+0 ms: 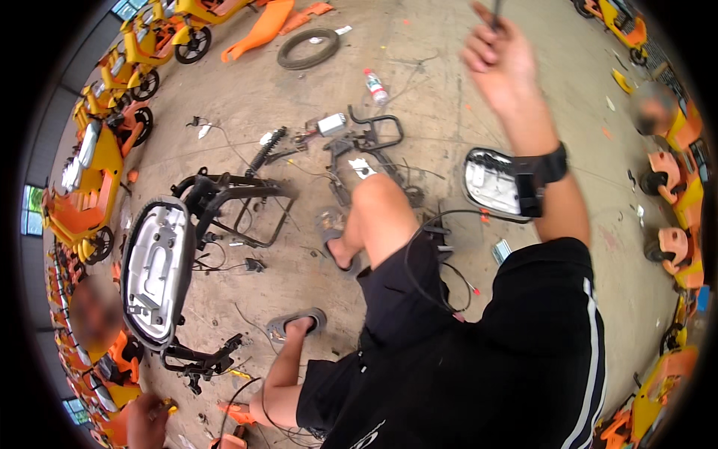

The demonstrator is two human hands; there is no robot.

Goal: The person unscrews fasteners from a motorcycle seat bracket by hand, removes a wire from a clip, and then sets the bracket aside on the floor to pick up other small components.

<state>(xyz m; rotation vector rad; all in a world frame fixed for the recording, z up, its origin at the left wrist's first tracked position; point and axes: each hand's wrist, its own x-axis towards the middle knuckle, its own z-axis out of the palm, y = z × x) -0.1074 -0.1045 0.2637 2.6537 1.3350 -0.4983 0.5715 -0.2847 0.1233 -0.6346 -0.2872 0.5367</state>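
My right hand is raised at the upper right, fingers curled around a thin dark rod that runs out at the top edge. Low at the left edge, my left hand is closed, with a bit of yellow showing at its fingers; what it holds I cannot make out. The black scooter frame lies before me on the left. An upturned seat with a white underside rests on it. Beyond my right forearm, a second upturned seat lies on the floor, partly hidden by a black wrist strap.
Yellow and orange scooters line the left side, and more stand at the right. A tyre, an orange panel, a plastic bottle, a black coil spring and loose cables lie about on the concrete floor.
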